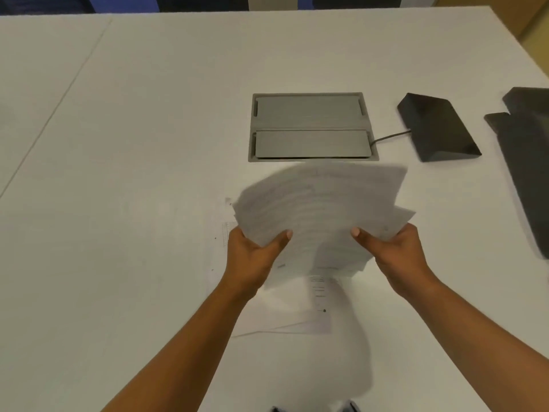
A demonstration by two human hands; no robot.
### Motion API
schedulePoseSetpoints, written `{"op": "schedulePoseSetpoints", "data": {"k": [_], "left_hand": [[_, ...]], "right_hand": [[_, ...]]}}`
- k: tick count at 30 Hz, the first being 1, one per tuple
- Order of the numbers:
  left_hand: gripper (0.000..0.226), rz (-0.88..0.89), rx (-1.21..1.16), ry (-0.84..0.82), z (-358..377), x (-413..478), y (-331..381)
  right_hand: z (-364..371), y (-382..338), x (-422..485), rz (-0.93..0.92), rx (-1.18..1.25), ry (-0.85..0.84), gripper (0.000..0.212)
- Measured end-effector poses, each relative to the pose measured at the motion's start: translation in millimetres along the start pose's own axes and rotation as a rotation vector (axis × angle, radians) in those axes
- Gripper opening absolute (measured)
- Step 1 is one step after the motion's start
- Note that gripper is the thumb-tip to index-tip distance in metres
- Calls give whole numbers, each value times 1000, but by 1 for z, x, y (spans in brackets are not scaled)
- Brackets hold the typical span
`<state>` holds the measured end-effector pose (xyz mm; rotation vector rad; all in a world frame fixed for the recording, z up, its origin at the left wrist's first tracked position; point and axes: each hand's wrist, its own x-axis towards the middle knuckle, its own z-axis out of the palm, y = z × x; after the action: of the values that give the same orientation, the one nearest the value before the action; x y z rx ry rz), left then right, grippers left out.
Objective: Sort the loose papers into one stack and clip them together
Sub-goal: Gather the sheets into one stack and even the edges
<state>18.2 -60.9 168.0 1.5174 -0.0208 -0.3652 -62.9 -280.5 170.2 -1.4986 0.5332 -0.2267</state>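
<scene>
A blurred, uneven bundle of white printed papers (320, 203) is lifted above the white table, its sheets fanned out at the corners. My left hand (252, 257) grips its lower left edge with the thumb on top. On the lower right edge my right hand (395, 254) holds the same bundle, thumb on top too. Under the bundle, more loose sheets (297, 313) lie flat on the table, partly hidden by my hands and the lifted papers. No clip can be seen.
A grey recessed cable hatch (312, 126) sits in the table (133, 144) just beyond the papers. A black wedge-shaped device (436, 126) with a cable lies to its right, and a dark flat object (528, 162) at the right edge.
</scene>
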Motion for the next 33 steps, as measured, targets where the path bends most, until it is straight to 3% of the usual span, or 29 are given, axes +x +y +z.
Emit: {"op": "schedulePoseSetpoints", "data": {"k": [9, 14, 20, 29, 31, 33], "left_hand": [[29, -76, 116, -58, 14, 7, -24], [31, 45, 80, -53, 7, 5, -24], [28, -117, 139, -81, 7, 6, -43], [35, -153, 113, -199, -8, 3, -30], [51, -177, 255, -91, -17, 2, -43], [57, -260, 435, 170, -32, 1, -63]], "right_hand": [[1, 29, -3, 46, -81, -69, 49], [-6, 33, -7, -6, -85, -56, 38], [-6, 47, -7, 122, -299, -212, 28], [-28, 46, -16, 117, -338, -46, 9], [-38, 49, -23, 159, -286, -10, 13], [-46, 53, -31, 202, -226, 35, 24]]}}
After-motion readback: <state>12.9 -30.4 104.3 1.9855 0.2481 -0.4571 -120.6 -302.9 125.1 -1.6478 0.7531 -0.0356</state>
